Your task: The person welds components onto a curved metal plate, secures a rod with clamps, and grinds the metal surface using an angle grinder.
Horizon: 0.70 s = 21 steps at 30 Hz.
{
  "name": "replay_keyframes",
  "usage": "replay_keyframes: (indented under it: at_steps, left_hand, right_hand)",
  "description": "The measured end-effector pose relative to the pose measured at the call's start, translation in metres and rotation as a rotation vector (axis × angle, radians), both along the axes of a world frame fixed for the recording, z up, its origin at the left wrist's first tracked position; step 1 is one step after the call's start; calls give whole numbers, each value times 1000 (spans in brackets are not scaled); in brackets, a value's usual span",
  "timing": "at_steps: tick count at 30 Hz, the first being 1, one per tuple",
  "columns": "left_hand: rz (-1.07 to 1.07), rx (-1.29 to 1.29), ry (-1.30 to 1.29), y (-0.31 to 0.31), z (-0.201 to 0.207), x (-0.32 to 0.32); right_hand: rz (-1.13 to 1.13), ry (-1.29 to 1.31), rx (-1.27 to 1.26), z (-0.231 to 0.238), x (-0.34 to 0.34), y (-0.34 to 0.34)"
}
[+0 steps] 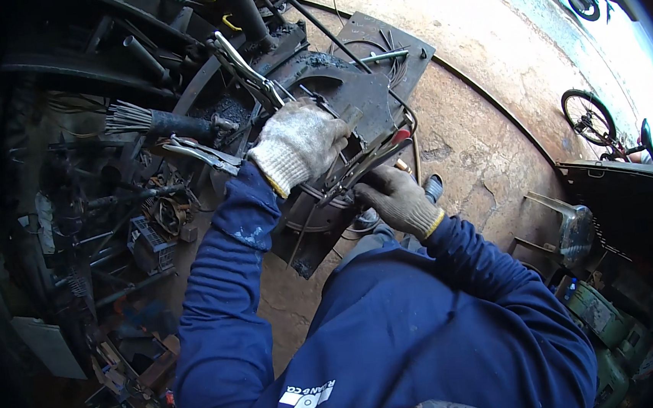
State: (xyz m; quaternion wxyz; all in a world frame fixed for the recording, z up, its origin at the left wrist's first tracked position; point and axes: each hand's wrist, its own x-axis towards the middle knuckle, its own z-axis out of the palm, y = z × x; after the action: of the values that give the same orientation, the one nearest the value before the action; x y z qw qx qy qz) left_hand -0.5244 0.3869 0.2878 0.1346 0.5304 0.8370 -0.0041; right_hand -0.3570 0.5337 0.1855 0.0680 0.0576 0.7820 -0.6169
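My left hand [302, 143], in a white knit glove with a yellow-edged cuff, is closed over the edge of a dark steel workpiece [360, 98]; its fingertips and whatever they grip are hidden. Locking pliers [351, 173] with a red part near one end lie across the near edge of the steel, between my hands. Beside them my right hand [399, 198], gloved in grey, has its fingers curled against the underside, and what is in them cannot be made out. A second pair of locking pliers [249, 72] stands beyond my left hand. Below the pliers shows a curved metal rim [312, 216].
Left of my left hand, a dark tube holds a bundle of thin rods [129, 118], with more locking pliers [204, 154] near it. A steel plate [410, 44] carries loose wires. Scrap and a grey crate [152, 244] fill the left; a chair [574, 230] and bicycle wheel [588, 116] stand right.
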Motion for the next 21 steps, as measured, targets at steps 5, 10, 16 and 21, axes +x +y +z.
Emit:
replay_keyframes:
  at_steps: [5,10,16,21]
  left_hand:
    - [61,26,-85,-3,3,2]
    - [9,-107,-132,4,7,-4]
    - [64,-133,-120,2,5,-1]
    - [-27,2,-87,-1,5,5]
  right_hand:
    - [-221,-190,-474,-4,28,15]
    - [-314,-210,-514,-26,43,40]
    - [-232,-240,-483,-26,46,34]
    - [-123,-189,-253,-18,40,12]
